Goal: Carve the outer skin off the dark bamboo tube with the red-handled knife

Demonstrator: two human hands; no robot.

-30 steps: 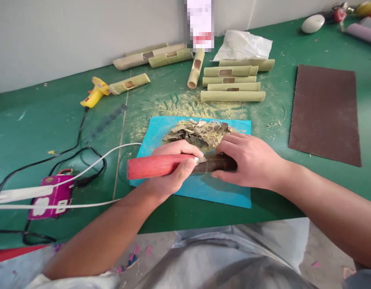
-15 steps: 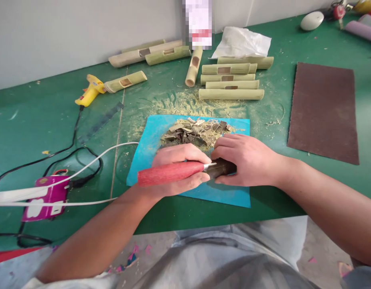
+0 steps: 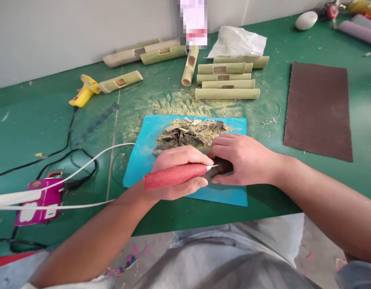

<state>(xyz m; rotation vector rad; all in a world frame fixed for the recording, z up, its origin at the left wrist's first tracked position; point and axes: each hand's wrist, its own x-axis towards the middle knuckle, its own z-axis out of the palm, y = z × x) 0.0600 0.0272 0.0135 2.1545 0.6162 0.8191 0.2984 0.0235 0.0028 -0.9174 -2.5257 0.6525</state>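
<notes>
My left hand point(image 3: 176, 170) is wrapped round a red-handled carving tool point(image 3: 170, 176) whose metal tip meets a dark bamboo piece point(image 3: 223, 165). My right hand point(image 3: 244, 159) lies over that dark piece, fingers curled on it, pinning it to a blue mat point(image 3: 140, 160). Most of the dark piece is hidden under both hands. A heap of bamboo chips point(image 3: 188, 131) sits on the mat just beyond my fingers.
Several pale cut bamboo tubes point(image 3: 227, 78) lie at the back, with sawdust in front of them. A yellow glue gun point(image 3: 83, 92), a magenta power strip point(image 3: 37, 200) and cables are on the left. A brown sheet point(image 3: 319, 108) lies right.
My left hand and the red tool have slid to the right, along the dark bamboo piece toward my right hand, so less of the piece shows. My right hand has stayed on it.
</notes>
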